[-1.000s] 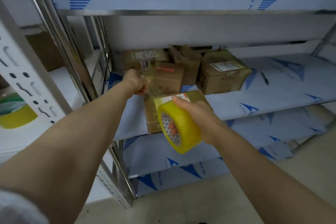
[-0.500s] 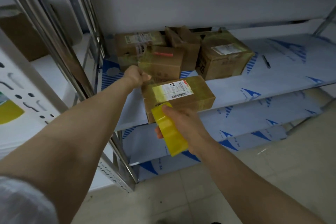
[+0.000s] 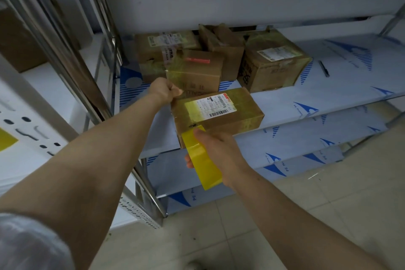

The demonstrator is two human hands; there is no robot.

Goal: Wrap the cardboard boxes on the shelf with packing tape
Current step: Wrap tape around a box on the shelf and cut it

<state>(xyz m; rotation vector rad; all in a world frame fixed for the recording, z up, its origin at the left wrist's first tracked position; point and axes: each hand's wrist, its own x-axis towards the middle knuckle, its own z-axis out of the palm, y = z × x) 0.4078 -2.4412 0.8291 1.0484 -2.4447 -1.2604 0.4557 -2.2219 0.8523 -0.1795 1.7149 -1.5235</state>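
**Packing tape point(image 3: 203, 164) across the front cardboard box point(image 3: 241, 116)**

My right hand point(image 3: 223, 153) grasps the roll at the shelf point(image 3: 328, 98) edge; my left hand point(image 3: 165, 90) pinches what I take for its free end at the box's far corner. I'd keep it taut, square.

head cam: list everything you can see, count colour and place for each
front box: 1, brown with a white barcode label, front edge of the middle shelf
rear boxes: 4, brown, clustered behind the front box
tape roll: 1, yellow, just below the front box's near face
tape strip: 1, clear yellow, from the roll over the front box's top
pen: 1, dark, lying on the shelf right of the boxes
shelf: 1 rack, steel with white and blue film, centre
side box: 1, brown, neighbouring rack at far left
floor: beige tiles, bottom
left hand: 1, fisted at the front box's far left corner, seemingly gripping the strip's end
right hand: 1, grips the tape roll
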